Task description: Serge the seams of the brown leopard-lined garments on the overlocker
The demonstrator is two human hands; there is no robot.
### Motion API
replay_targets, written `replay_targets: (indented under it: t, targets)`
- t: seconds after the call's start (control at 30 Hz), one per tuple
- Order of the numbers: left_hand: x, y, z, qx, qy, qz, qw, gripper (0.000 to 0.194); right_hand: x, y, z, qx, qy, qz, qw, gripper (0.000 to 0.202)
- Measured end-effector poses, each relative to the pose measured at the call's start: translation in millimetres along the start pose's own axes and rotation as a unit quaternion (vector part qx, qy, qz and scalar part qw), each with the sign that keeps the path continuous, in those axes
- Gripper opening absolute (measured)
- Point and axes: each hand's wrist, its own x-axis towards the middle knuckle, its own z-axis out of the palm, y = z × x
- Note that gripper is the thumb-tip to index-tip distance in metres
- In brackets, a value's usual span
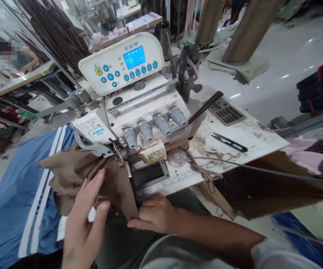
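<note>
A piece of brown fabric (74,168) lies at the presser foot of a white overlock sewing machine (147,108), partly bunched to the left. My left hand (84,220) is open over the fabric, thumb apart from the stretched fingers, its fingertips on or just above the cloth. At the front corner of the table my right hand (156,215) pinches the near end of the fabric's straight edge between thumb and curled fingers. That edge runs from the presser foot (121,161) toward me. The needle area is partly hidden by the machine's parts.
Black thread snips (230,142) lie on the white machine table (259,138). Blue fabric with white stripes (18,175) hangs at the left. A cardboard box (279,186) with dark scraps stands at the right, a grey cable (262,170) crossing above it. Another person (10,56) sits far left.
</note>
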Motion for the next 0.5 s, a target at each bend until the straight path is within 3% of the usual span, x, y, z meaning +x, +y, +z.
replay_targets:
  t: [0.07,0.17,0.3,0.33,0.4,0.47,0.5]
  targets:
    - [17,-1,16.5,0.035,-0.024,0.045,0.998,0.055,3,-7,0,0.054,-0.002,0.089,0.995,0.063]
    - [54,-12,24.6,0.031,-0.007,0.022,0.999,0.052,15,-16,-3,0.112,-0.003,0.202,0.973,0.065]
    - [99,-21,20.2,-0.014,-0.028,-0.021,0.999,0.044,40,-19,-10,0.118,0.005,0.234,0.965,0.063]
    - [103,-18,18.9,-0.008,-0.009,-0.025,1.000,0.040,45,-18,-11,0.125,0.011,0.241,0.962,0.063]
    - [97,-6,17.6,0.039,0.087,-0.004,0.995,0.034,50,-18,-13,0.146,0.016,0.258,0.955,0.061]
    - [75,9,18.3,0.071,0.179,0.053,0.980,0.026,49,-18,-14,0.155,0.007,0.268,0.951,0.061]
    - [61,16,19.2,0.069,0.190,0.087,0.975,0.024,46,-18,-14,0.149,0.003,0.265,0.953,0.060]
